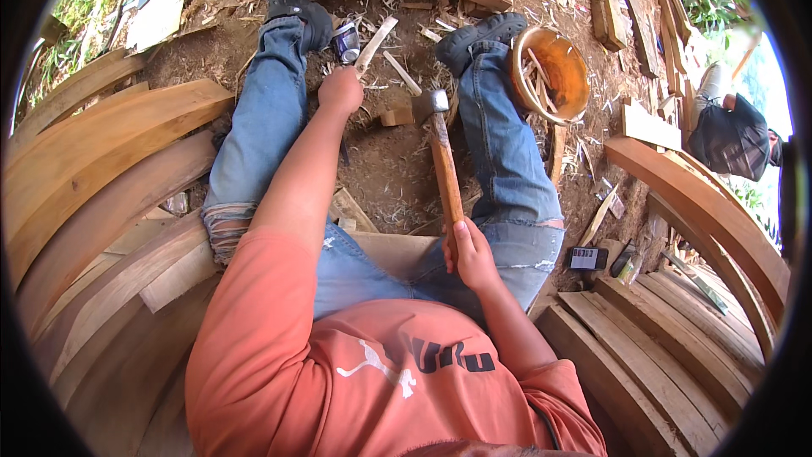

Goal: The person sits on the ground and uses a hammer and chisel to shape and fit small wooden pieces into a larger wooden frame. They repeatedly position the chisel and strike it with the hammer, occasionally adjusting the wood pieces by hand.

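Hammer [441, 156]: wooden handle, steel head down; right hand [470, 254] gripping handle end

The scene is lit evenly by soft daylight, with only faint shadows cast. Glare is seen around two o'clock, where the background is washed out. Straight edges are bent toward the black fisheye rim.

Dirt ground [385, 165] strewn with wood chips [423, 30]; orange basin [558, 76] right of them, curved planks [101, 144] far left of basin
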A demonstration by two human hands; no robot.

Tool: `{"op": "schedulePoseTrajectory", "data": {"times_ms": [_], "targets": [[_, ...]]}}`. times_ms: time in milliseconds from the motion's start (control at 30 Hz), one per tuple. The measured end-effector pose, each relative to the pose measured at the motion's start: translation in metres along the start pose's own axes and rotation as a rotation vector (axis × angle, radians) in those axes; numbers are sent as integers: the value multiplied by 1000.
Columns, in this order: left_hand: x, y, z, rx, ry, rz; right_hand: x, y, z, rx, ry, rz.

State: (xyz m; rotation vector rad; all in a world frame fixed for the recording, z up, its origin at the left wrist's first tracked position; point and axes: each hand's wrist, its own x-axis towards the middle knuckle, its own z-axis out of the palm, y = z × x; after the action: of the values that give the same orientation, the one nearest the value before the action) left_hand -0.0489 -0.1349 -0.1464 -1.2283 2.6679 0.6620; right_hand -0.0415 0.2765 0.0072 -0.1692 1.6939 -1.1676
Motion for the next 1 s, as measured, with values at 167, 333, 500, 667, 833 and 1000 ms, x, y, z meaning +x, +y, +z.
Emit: {"op": "schedulePoseTrajectory", "data": {"times_ms": [167,333,500,667,833,1000], "targets": [[19,-4,22,0,56,-67,-7,-4,0,77,13,47],[18,-18,33,30,84,75,-7,-2,1,72,11,34],[-12,-18,31,54,-82,307,-9,-7,1,92,-18,47],[-52,15,14,21,-185,184,-10,-5,4,78,-10,32],[-92,55,-34,-300,-84,339,-3,0,5,139,-25,12],[-114,68,-38,-272,17,284,1,11,10,211,-31,-118]]}}
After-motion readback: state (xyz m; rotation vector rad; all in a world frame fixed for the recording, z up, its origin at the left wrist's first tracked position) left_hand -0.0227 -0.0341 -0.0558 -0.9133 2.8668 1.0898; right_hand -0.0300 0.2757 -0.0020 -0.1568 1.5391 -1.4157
